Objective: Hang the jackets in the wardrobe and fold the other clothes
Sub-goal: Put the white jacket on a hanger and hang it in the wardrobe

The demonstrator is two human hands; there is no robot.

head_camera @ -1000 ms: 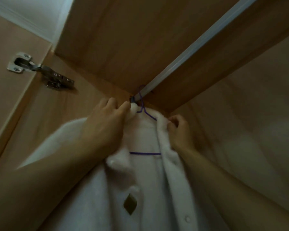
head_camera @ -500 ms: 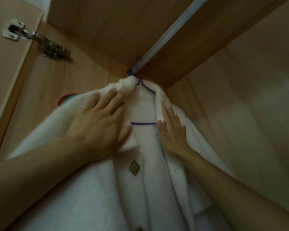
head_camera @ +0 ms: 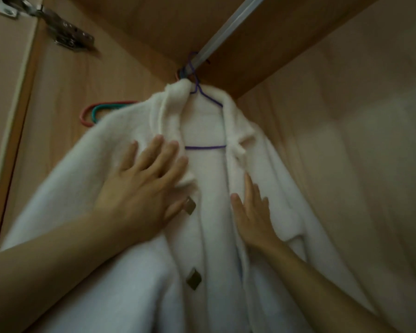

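Inside wooden wardrobe [head_camera: 322, 140], white jacket [head_camera: 214, 212] hung from rail [head_camera: 228, 22] on purple hanger [head_camera: 205, 147]. Left hand [head_camera: 139, 188] and right hand [head_camera: 252, 212] flat, fingers straight, pressing front panels, probably smoothing; nothing gripped.

The jacket [head_camera: 216, 212] is plain white and fleecy, with dull brown diamond-shaped buttons [head_camera: 190, 205]. Its hanger [head_camera: 205, 147] is purple wire. Behind its shoulder show a red hanger [head_camera: 84, 116] and a teal hanger [head_camera: 99, 111]. The wardrobe [head_camera: 135, 27] is light brown woodgrain; the rail [head_camera: 228, 22] and hinge [head_camera: 65, 32] are silver-grey.
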